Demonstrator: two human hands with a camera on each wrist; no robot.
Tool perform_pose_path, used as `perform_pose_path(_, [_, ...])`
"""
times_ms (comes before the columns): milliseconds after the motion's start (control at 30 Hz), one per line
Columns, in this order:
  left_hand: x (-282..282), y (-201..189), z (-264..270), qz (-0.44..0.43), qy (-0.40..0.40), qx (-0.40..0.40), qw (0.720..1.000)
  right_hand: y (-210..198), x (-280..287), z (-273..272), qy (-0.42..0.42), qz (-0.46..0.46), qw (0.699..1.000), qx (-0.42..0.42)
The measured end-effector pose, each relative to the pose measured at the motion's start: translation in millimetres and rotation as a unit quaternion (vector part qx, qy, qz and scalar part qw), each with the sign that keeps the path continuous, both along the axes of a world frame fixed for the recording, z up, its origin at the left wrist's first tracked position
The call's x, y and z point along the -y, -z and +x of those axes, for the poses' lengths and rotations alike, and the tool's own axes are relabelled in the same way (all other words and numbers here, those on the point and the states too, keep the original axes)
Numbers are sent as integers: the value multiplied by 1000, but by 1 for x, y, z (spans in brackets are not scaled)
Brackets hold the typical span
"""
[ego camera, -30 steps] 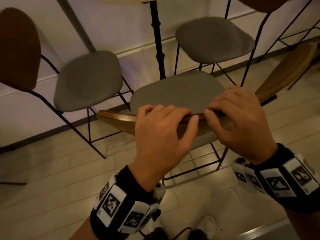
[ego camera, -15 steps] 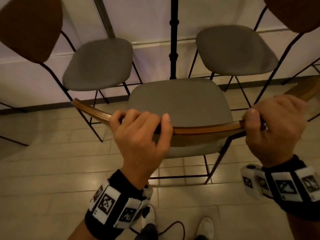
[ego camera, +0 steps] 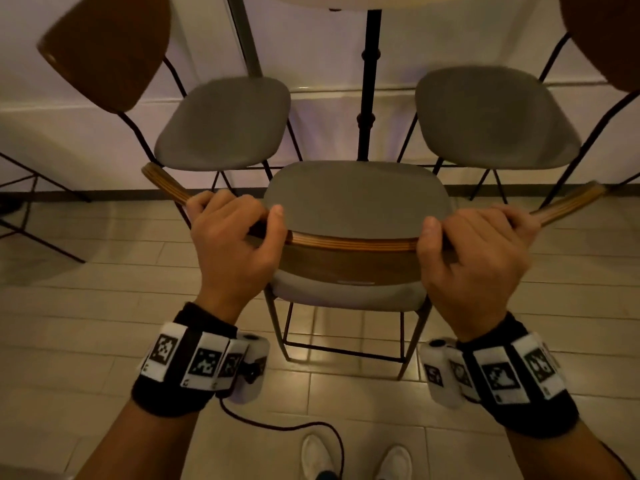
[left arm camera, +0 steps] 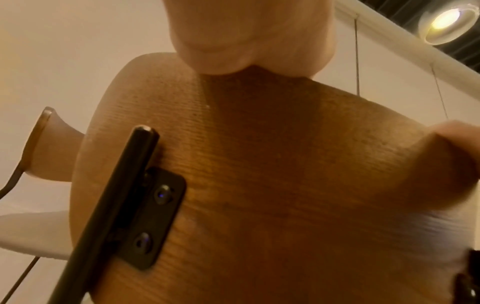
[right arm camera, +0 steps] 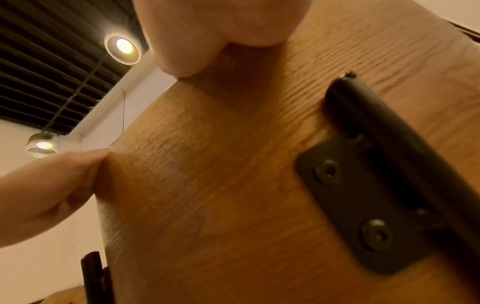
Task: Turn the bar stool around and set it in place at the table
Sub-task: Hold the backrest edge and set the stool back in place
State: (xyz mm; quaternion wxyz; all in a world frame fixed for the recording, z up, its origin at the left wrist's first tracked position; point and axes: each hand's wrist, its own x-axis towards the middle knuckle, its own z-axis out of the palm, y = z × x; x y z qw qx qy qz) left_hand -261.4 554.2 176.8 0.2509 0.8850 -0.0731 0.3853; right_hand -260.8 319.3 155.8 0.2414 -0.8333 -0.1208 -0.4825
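The bar stool (ego camera: 356,199) has a grey seat, thin black legs and a curved wooden backrest (ego camera: 349,244) that faces me. Its seat points toward the black table post (ego camera: 369,84). My left hand (ego camera: 232,237) grips the backrest's top edge on the left, and my right hand (ego camera: 474,244) grips it on the right, fingers curled over the far side. Both wrist views show the backrest's brown rear face (left arm camera: 259,174) (right arm camera: 233,185) with black brackets, and thumbs pressed on the wood.
Two matching grey stools (ego camera: 225,123) (ego camera: 491,116) stand left and right of the post, against the white wall. The pale table top (ego camera: 381,0) shows at the frame's top. Tiled floor lies below, with my white shoes (ego camera: 356,459) and a cable near the bottom.
The stool has swung round so its backrest now lies square across in front of me. My hands have slid apart from the middle of the backrest toward its two ends.
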Motion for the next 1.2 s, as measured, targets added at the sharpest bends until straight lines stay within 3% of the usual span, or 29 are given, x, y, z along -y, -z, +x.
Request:
perform_pose_path(333, [-1, 6, -40, -4, -21, 30, 999, -3, 2, -42, -19, -25, 999, -17])
perform_pose_path(933, [1, 10, -3, 0, -29, 61, 998, -3, 3, -8, -9, -27, 999, -16])
perform_pose_path(1100, [7, 7, -9, -7, -49, 4, 999, -7, 15, -18, -86, -46, 991, -91])
perform_pose_path(1200, [41, -6, -12, -47, -40, -19, 998, -14, 41, -24, -166, -60, 977, -116])
